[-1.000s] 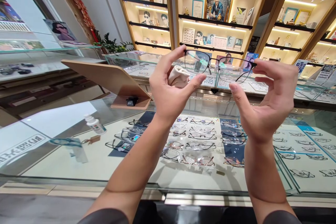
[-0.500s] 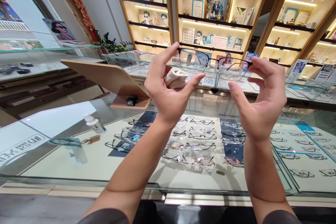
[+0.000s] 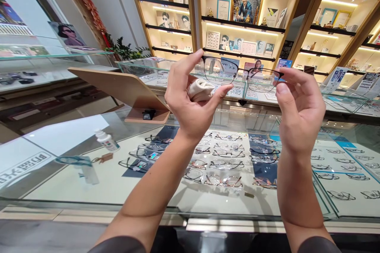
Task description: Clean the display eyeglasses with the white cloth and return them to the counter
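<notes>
Dark-rimmed eyeglasses (image 3: 242,70) are held up in front of me between both hands, lenses facing me, above the glass counter. My left hand (image 3: 190,99) grips their left end with the index fingertip at the frame's upper corner; its thumb points toward the left lens's lower edge. A folded whitish cloth (image 3: 200,88) is tucked in the same palm. My right hand (image 3: 303,106) pinches the right end of the eyeglasses, thumb and index finger close to the corner. Whether the temple arms are folded is hard to make out.
Below lies a glass display counter (image 3: 118,201) with several rows of glasses (image 3: 227,164) inside. At left are a white bottle (image 3: 106,140), a clear bluish object (image 3: 86,168) and a tilted wooden-framed mirror (image 3: 118,87). Lit shelves (image 3: 243,23) stand behind.
My right thumb has moved up and right, closing from below the right lens to the frame's corner. The eyeglasses have tilted and shifted slightly; the left hand still holds them with the cloth.
</notes>
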The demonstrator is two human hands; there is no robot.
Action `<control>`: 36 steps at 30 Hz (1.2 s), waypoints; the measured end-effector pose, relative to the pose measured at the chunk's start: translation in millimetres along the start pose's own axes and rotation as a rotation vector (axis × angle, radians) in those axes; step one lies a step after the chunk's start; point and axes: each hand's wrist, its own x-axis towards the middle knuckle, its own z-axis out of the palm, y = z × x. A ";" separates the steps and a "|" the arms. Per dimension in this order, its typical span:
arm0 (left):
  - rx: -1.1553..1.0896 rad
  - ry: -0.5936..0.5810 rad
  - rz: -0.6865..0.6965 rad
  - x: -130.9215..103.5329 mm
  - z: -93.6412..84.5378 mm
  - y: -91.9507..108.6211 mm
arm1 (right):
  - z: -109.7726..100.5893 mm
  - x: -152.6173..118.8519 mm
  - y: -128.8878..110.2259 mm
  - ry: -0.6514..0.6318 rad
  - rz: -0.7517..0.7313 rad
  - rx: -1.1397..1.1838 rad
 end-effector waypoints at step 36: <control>-0.130 -0.078 -0.047 -6.3 2.0 -15.5 | -0.6 2.8 12.7 0.058 0.014 0.050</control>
